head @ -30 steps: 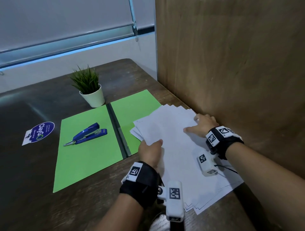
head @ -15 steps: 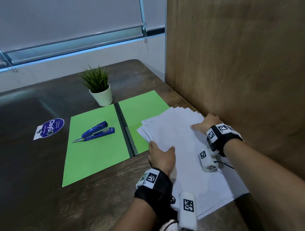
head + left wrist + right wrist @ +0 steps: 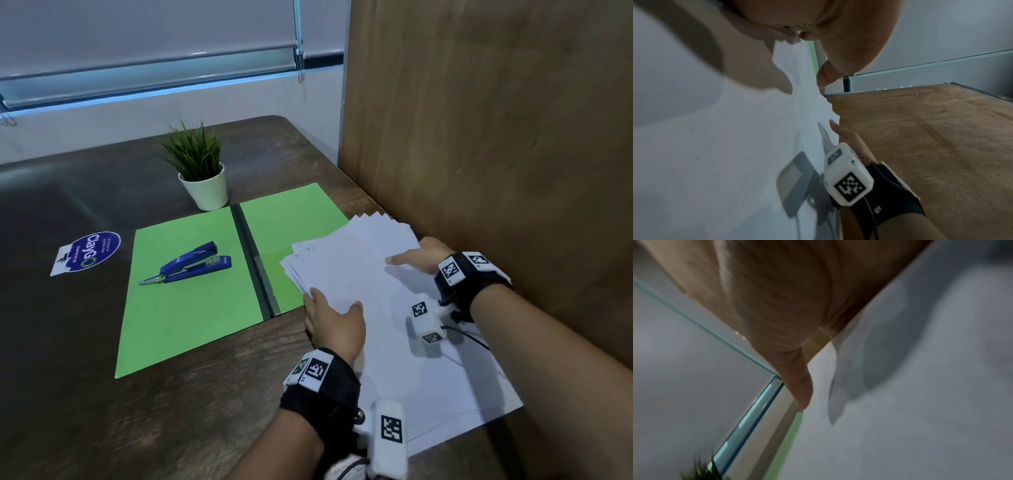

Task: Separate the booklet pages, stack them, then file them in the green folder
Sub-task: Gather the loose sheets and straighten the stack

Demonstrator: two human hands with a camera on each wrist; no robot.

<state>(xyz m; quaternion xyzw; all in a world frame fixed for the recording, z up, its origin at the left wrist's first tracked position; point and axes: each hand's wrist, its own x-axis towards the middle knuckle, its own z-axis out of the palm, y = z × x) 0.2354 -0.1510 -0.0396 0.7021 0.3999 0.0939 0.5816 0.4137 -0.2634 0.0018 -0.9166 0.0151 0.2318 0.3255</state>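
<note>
my left hand [image 3: 334, 320] grips the near left edge of the loose white pages [image 3: 373, 308], thumb on top. my right hand [image 3: 416, 255] lies flat on their far right side, fingers straight. only the left wrist view shows the left fingertips [image 3: 795, 36] curled under the sheets. the pages are fanned, overlapping the open green folder [image 3: 191, 308], where a blue stapler [image 3: 191, 262] rests.

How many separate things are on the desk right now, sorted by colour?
Green: 2, the open folder and the potted plant
Blue: 2, the stapler and the sticker
White: 1, the fanned stack of pages, sheets too overlapped to count
Total: 5
</note>
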